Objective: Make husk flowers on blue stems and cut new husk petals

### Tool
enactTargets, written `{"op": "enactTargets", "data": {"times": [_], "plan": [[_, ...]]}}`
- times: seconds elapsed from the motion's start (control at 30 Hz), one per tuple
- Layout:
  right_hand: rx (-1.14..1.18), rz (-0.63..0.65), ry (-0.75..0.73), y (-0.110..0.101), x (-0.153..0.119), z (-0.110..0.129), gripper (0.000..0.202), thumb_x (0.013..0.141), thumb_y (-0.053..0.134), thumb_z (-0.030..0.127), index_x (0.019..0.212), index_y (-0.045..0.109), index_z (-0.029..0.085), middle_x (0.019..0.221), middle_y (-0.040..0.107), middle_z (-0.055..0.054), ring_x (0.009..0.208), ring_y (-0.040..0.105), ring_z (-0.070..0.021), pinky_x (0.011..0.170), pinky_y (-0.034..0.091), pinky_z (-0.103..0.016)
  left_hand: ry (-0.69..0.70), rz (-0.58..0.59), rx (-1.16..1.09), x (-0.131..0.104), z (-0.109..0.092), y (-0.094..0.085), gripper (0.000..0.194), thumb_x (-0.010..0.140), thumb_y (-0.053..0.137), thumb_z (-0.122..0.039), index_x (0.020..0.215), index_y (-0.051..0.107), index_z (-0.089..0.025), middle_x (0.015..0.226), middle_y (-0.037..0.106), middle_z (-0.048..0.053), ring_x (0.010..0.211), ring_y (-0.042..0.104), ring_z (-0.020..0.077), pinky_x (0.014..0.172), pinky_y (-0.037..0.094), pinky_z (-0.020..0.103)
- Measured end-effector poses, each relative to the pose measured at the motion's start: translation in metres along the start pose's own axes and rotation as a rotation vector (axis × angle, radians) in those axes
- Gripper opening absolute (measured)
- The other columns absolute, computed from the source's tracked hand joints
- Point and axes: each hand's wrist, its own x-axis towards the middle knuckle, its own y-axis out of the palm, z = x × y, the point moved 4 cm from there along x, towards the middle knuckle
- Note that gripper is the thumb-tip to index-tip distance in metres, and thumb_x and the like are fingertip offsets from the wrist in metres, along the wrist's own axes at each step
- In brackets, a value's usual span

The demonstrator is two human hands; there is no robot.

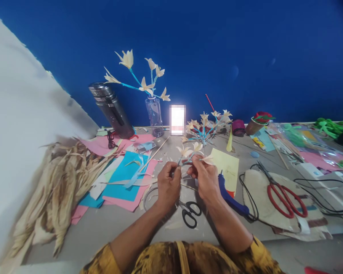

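Note:
My left hand (169, 184) is closed, thumb against the fingers, around the joined lower stems of a small spray of cream corn-husk flowers (184, 152). Its stems look wrapped in pale blue. On the right side of the spray, my right hand (207, 179) pinches one of the stems just below a bloom; the fingertips are partly hidden. Below my hands lie black-handled scissors (192, 215), with their blades partly covered by my left hand. A blue glue gun (231, 199) rests close to my right wrist, its nozzle pointing away from me.
Dried corn husks (55, 198) are heaped at left beside blue paper (124, 179) and pink sheets. Behind stand a dark flask (112, 110), a bottle (154, 118) of finished flowers, a lit lamp or screen (177, 118), and another flower bunch (205, 127). Red-handled scissors (287, 199) lie at right.

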Motion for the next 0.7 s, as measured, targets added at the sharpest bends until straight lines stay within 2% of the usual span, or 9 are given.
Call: {"op": "enactTargets", "data": {"times": [0.1,0.27,0.4,0.47,0.57,0.63,0.7], "plan": [[0.106,-0.001,0.081,0.003,-0.001,-0.003,0.031,0.07,0.078,0.045,0.08,0.068,0.017,0.073,0.074,-0.006,0.049,0.058,-0.0107,0.038,0.033,-0.019,0.089,-0.018,0.068,0.001,0.001,-0.001,0.013,0.086,0.056,-0.018,0.074,0.058,-0.022,0.07,0.058,-0.002,0.066,0.049,0.0155,0.065,0.037,0.026],[0.151,-0.007,0.175,0.006,0.001,-0.01,0.021,0.064,0.075,0.034,0.066,0.068,0.014,0.066,0.074,-0.007,0.046,0.054,-0.0088,0.038,0.031,-0.017,0.249,-0.028,0.19,0.0,0.0,-0.001,0.017,0.088,0.052,-0.016,0.073,0.058,-0.022,0.07,0.055,-0.001,0.066,0.049,0.0155,0.065,0.034,0.027],[0.172,-0.004,0.215,0.007,0.003,-0.012,0.018,0.058,0.076,0.03,0.06,0.066,0.015,0.058,0.07,-0.006,0.046,0.051,-0.0088,0.037,0.029,-0.017,0.287,-0.003,0.201,0.001,-0.001,0.0,0.018,0.088,0.053,-0.016,0.072,0.06,-0.022,0.071,0.056,0.001,0.068,0.049,0.0157,0.067,0.035,0.028],[0.195,0.016,0.215,0.008,0.003,-0.011,0.021,0.057,0.079,0.031,0.062,0.065,0.015,0.059,0.069,-0.005,0.047,0.049,-0.0087,0.037,0.028,-0.017,0.216,-0.01,0.125,0.003,0.001,-0.001,0.014,0.087,0.057,-0.019,0.074,0.061,-0.022,0.072,0.058,0.0,0.068,0.049,0.0153,0.067,0.037,0.027],[0.261,0.076,0.232,0.009,0.003,-0.01,0.03,0.055,0.086,0.034,0.069,0.066,0.016,0.063,0.068,-0.004,0.049,0.047,-0.0078,0.039,0.029,-0.016,-0.029,0.003,-0.091,0.007,0.007,0.0,0.011,0.084,0.063,-0.027,0.076,0.062,-0.02,0.067,0.056,-0.002,0.062,0.047,0.0128,0.06,0.037,0.024],[0.283,0.135,0.239,0.008,0.003,-0.009,0.036,0.054,0.09,0.036,0.072,0.067,0.016,0.063,0.066,-0.002,0.05,0.046,-0.0074,0.04,0.028,-0.016,-0.252,0.082,-0.311,0.008,0.012,0.003,0.017,0.082,0.067,-0.032,0.075,0.06,-0.019,0.061,0.05,-0.004,0.052,0.04,0.0091,0.05,0.031,0.021],[0.275,0.176,0.231,0.005,0.004,-0.009,0.039,0.053,0.093,0.038,0.071,0.066,0.016,0.06,0.062,0.0,0.05,0.044,-0.0074,0.041,0.028,-0.017,-0.456,0.209,-0.563,0.007,0.014,0.008,0.025,0.079,0.071,-0.034,0.071,0.054,-0.018,0.057,0.045,-0.007,0.043,0.03,0.0046,0.044,0.023,0.018]]}}
